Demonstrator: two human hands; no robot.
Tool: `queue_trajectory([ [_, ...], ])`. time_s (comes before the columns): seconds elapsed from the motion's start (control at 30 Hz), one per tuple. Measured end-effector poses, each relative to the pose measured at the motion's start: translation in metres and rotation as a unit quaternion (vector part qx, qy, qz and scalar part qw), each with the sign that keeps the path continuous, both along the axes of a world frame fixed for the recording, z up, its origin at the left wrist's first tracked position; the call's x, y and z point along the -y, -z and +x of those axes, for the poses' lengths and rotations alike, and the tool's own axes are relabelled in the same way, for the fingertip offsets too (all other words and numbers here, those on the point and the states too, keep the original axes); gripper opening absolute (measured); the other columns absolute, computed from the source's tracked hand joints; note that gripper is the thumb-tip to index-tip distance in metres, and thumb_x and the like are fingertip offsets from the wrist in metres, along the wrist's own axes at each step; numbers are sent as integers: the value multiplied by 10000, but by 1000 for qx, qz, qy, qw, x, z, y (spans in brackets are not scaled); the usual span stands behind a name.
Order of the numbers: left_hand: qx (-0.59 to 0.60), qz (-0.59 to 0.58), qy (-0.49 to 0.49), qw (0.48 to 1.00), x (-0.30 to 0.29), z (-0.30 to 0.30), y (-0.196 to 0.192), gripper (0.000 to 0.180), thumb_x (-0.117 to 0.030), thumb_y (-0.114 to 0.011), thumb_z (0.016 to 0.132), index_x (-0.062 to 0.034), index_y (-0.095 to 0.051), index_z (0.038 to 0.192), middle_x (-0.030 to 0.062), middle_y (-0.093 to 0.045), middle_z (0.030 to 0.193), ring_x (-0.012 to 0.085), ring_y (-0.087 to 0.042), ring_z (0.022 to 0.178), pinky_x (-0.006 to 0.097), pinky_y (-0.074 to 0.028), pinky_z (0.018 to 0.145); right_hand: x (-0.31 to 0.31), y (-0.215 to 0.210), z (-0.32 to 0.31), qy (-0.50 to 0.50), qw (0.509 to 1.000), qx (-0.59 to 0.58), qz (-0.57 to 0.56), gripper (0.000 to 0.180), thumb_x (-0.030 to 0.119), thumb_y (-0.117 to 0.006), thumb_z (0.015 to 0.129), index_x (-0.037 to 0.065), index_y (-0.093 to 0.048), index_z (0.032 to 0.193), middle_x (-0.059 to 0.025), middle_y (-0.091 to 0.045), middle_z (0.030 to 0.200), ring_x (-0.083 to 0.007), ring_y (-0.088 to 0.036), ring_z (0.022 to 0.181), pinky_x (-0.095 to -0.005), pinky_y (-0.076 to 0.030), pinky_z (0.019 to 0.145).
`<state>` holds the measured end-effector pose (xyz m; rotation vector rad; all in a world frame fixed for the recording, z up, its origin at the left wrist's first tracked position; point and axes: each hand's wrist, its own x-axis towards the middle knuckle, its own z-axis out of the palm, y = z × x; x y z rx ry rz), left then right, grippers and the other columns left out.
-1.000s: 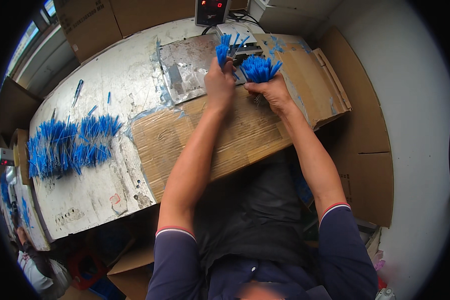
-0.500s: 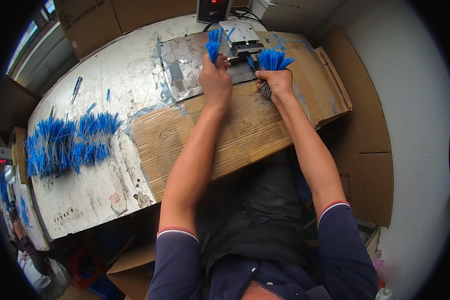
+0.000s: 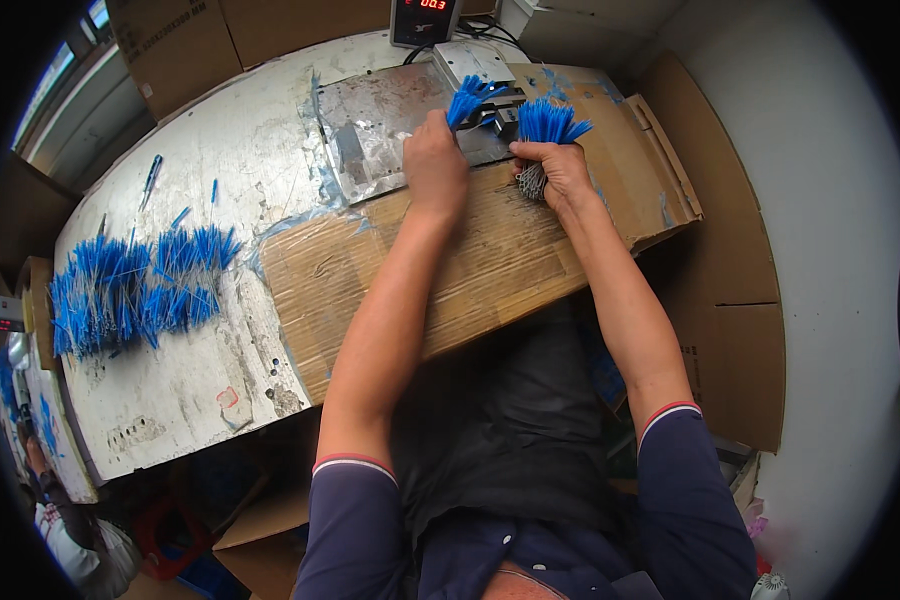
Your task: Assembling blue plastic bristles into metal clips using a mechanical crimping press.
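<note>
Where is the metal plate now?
In the head view, the metal plate lies above and slightly left of centre on the white table, along the far edge of the cardboard, with the left hand partly covering its right side.

strand piles (image 3: 98,292): left on table (image 3: 205,385) | cardboard (image 3: 335,290): right | display (image 3: 424,22): behind cardboard

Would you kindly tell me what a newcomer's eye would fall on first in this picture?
Most likely the dense blue-tipped bundle in the right grip, with a smaller blue bunch in the left grip just to its left. Next would probably come the wide spread of blue and grey strands on the white tabletop at the left. The red-lit display at the top edge also stands out.
</note>
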<state>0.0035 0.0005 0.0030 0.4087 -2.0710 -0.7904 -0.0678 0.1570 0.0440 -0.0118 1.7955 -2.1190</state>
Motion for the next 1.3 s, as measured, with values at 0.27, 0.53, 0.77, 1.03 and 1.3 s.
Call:
queue_trajectory([
  [0.27,2,-23,37,999,0,-2,-1,69,-32,-592,870,-29,-574,937,201,-664,808,406,-648,795,509,-481,706,-9,-5,-2,-70,997,5,40,185,-22,-816,758,-8,-641,816,-89,-651,721,-186,-634,569,-314,-553,511],
  [0.53,6,-35,35,999,0,-1,3,77,2,-565,842,-21,-573,915,199,-647,812,400,-638,804,501,-485,716,-11,-14,0,-90,992,42,73,194,-24,-814,758,-1,-646,854,-65,-641,709,-175,-627,555,-294,-541,491],
  [0.77,44,-109,4,993,2,-2,3,136,27,-561,791,-26,-573,915,177,-636,875,379,-634,845,470,-502,744,6,-11,-3,-22,995,17,101,195,-57,-827,709,-14,-649,776,-94,-655,688,-175,-618,503,-283,-505,430],
  [1.03,36,-22,-77,996,8,1,-2,83,-10,-559,860,-38,-578,935,164,-649,874,367,-646,838,475,-504,715,27,-2,-8,51,992,-24,117,170,-109,-779,702,-70,-630,630,-164,-627,615,-220,-572,417,-343,-442,369],
  [1.3,-64,-64,-80,993,10,-2,-4,72,-41,-544,855,-60,-570,920,134,-662,884,331,-637,893,435,-457,797,27,0,-11,44,992,-10,116,146,-63,-790,726,-66,-648,694,-141,-631,644,-210,-599,477,-339,-480,399],
])
